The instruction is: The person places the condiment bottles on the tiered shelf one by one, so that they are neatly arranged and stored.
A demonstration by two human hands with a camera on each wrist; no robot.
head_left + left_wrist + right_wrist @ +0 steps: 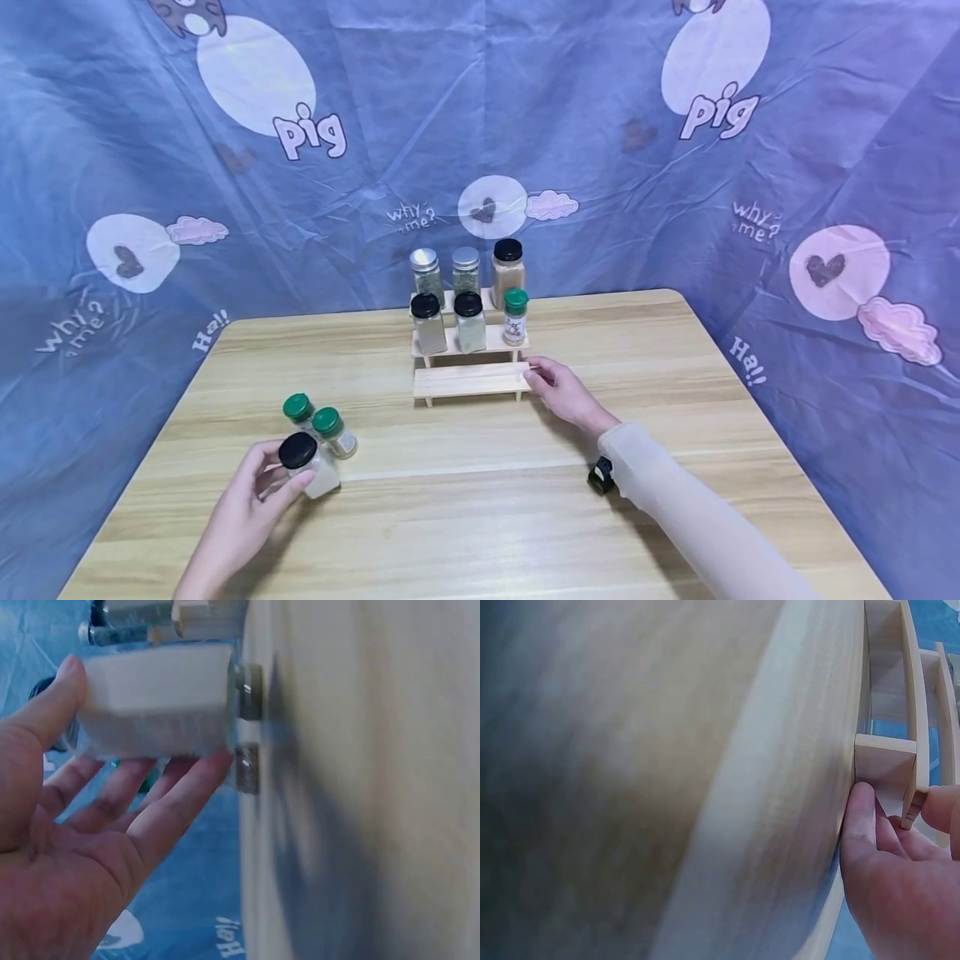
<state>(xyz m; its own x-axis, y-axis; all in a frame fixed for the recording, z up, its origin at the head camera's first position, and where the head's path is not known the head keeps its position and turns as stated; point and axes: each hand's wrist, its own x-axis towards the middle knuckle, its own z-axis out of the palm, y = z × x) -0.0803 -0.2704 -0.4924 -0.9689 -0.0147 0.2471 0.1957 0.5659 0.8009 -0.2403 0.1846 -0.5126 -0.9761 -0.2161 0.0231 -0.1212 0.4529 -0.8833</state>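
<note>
Black is covering the top of the jar point(324, 477) that the left hand point(247, 508) is pinching by its sides between thumb and fingers, probably for keeping it steady, near two green-capped bottles point(327, 422) at the left. Further right, the wooden rack point(492, 340) is carrying six containers point(471, 332) on its upper steps, and the right hand point(567, 395) is gripping the lowest step point(468, 381) at its right end, seemingly so that the rack is not sliding.

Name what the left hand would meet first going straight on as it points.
Likely the nearer green-capped bottle, just past the black-capped jar in the left hand, though depth there is hard to judge.
</note>
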